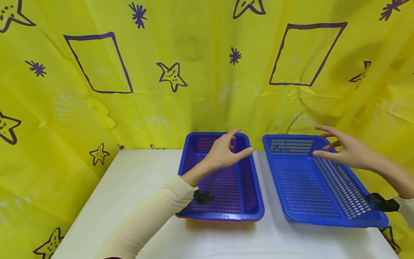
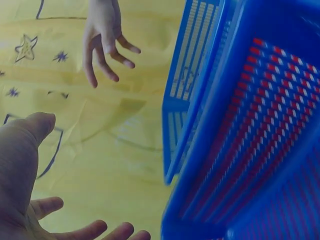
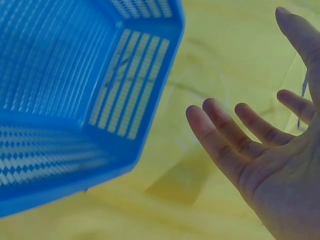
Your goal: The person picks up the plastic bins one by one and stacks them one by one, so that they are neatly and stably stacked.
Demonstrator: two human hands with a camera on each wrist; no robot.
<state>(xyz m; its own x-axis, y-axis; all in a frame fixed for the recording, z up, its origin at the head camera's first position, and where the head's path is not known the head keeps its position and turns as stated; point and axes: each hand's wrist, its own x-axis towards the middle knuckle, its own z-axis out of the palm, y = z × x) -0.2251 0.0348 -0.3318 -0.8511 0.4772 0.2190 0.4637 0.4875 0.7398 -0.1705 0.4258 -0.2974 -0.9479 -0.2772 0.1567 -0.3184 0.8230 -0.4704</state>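
On the white tabletop (image 1: 139, 172), the left basket (image 1: 226, 187), blue with red beneath, sits beside the blue right basket (image 1: 300, 180). Near their far ends, left grip (image 1: 223, 153) and right grip (image 1: 350, 151) hang released. Behind is a yellow curtain (image 1: 200, 108).

left basket (image 1: 223, 190): glossy plastic | right basket (image 1: 304, 183): smooth plastic | left sleeve (image 1: 152, 216): matt cloth

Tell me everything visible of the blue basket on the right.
The basket is shallow, rectangular, round-cornered, bright blue and apparently plastic. Slots pierce its floor and walls below a solid rim. It stands open side up on the white table. The right hand overlaps its far right corner in the head view, but the right wrist view shows them apart.
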